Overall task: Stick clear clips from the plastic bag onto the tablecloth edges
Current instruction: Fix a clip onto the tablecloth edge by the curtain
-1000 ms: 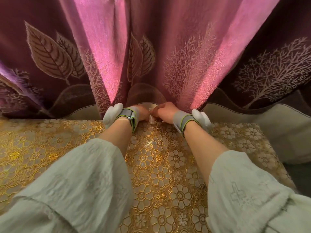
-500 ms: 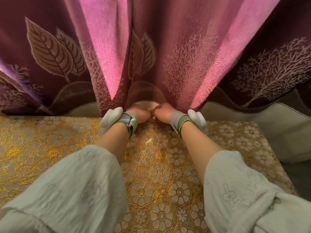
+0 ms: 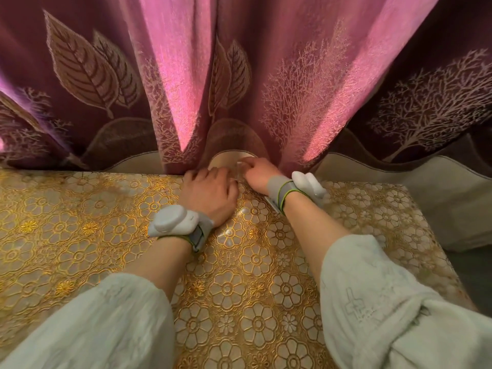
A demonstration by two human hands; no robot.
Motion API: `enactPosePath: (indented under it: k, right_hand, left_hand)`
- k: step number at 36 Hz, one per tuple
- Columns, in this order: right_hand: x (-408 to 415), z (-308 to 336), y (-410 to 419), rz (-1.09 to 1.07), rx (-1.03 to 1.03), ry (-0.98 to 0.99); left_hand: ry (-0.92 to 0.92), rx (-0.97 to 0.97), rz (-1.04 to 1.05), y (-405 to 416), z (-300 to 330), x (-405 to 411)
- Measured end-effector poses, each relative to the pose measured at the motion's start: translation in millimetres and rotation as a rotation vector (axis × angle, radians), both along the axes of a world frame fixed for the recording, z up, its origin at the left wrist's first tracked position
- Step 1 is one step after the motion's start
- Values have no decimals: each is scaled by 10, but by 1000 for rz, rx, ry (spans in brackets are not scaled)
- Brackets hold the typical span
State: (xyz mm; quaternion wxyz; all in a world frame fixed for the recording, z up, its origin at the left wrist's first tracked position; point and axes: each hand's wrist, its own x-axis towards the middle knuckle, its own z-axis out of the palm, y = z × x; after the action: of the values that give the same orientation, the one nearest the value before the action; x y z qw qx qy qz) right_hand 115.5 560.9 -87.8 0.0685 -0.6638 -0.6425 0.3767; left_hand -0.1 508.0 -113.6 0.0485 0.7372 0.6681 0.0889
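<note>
While both arms reach to the far edge of the tabletop, the left hand (image 3: 210, 193) lies palm down on the gold floral tablecloth (image 3: 80, 235), fingers stretched toward the rim and pressing the cloth flat, holding nothing that shows. Just beside it, the right hand (image 3: 259, 174) curls over that same far edge, its fingers (image 3: 246, 164) bent around a small clear clip (image 3: 241, 173) that sits right at the hem, between the two hands. How firmly the clip sits on the cloth is hard to tell, it is transparent and half hidden by the fingertips. Each wrist carries a grey band with a white pod: one on the left (image 3: 174, 221), one on the right (image 3: 306, 182). Behind, the purple curtain (image 3: 306, 75) with leaf and tree patterns hangs down to the table's edge. No brand, label or readable writing shows anywhere.
</note>
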Motion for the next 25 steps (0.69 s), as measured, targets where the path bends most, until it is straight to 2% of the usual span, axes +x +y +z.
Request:
enactPosePath:
  k: [8,18,25]
  right_hand:
    - [51,-15,36,-22,-3,20]
    - [27,-14,35,-96,20,38]
    - [15,-8,35,-125,-5,5]
  left_hand:
    - [10,-103,-35,-21,33,8]
    - [-305,103,-196,-76,70,-77]
    - [-324,66,-199,-131,113,-74]
